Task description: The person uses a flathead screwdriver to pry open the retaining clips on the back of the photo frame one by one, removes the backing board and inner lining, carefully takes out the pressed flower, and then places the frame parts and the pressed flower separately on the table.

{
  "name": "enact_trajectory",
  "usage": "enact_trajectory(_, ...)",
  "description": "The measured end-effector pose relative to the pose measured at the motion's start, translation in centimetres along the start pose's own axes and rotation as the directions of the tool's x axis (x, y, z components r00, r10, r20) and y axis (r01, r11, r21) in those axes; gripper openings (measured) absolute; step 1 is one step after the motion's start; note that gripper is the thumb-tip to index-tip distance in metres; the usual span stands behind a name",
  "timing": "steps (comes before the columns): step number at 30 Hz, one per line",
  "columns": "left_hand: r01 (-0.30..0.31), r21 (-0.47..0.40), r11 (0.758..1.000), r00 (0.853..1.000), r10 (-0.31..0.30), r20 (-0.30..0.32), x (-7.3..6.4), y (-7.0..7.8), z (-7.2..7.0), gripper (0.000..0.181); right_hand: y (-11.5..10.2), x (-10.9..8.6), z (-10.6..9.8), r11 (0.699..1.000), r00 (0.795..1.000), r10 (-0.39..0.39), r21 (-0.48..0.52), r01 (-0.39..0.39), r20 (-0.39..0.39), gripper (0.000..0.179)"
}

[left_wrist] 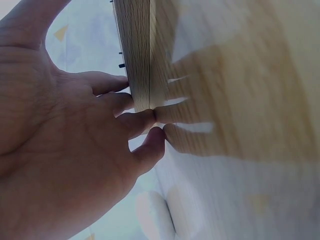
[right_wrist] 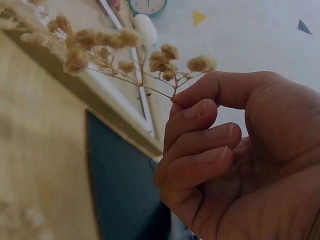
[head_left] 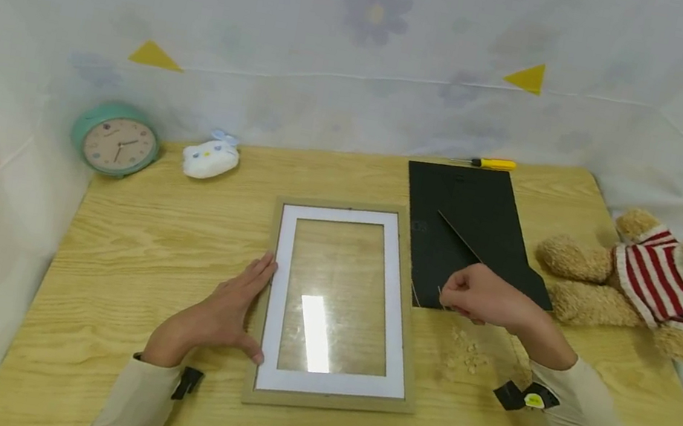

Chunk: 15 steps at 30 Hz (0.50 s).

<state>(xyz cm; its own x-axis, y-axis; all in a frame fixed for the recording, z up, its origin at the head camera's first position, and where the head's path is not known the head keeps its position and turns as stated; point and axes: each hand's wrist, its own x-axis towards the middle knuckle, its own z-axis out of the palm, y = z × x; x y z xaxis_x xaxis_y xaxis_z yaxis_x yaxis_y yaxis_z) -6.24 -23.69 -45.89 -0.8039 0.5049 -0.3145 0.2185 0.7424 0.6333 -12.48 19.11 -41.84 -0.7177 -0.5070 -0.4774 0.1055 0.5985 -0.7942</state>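
A light-wood picture frame [head_left: 329, 402] with a white mat [head_left: 326, 384] and a clear pane lies flat on the table. My left hand [head_left: 218, 317] touches its left side, with thumb and fingers spread. In the left wrist view, the fingertips [left_wrist: 145, 119] meet the frame's wooden edge [left_wrist: 137, 50]. Between right thumb and forefinger, my right hand [right_wrist: 235, 145] pinches the thin stem of a dried flower sprig [right_wrist: 162, 61] with fluffy beige blossoms. In the head view, that hand [head_left: 490, 298] is over the near end of a black backing board [head_left: 468, 227].
Beige dried blossoms [head_left: 470, 355] show below the right hand. A yellow screwdriver [head_left: 495, 164] lies beyond the backing board. The teddy bear [head_left: 662, 282] lies along the right edge. At the back left are a green clock [head_left: 121, 144] and a white plush head [head_left: 210, 159].
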Motion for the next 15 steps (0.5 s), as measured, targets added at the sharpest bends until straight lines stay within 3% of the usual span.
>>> enact_trajectory(7, 0.001, 0.001, 1.0, 1.0, -0.001, 0.002, 0.0, -0.1, 0.0, 0.149, 3.2, -2.4, 1.0, 0.999, 1.0, 0.018, 0.048, -0.018, 0.017, 0.035)
enact_trajectory(15, -0.02, 0.002, 1.0, 1.0, 0.021, -0.013, 0.1, -0.4, 0.2, 0.149, 5.4, -3.0, 2.1, 0.999, 1.0, 0.018, 0.041, -0.018, -0.013, 0.037)
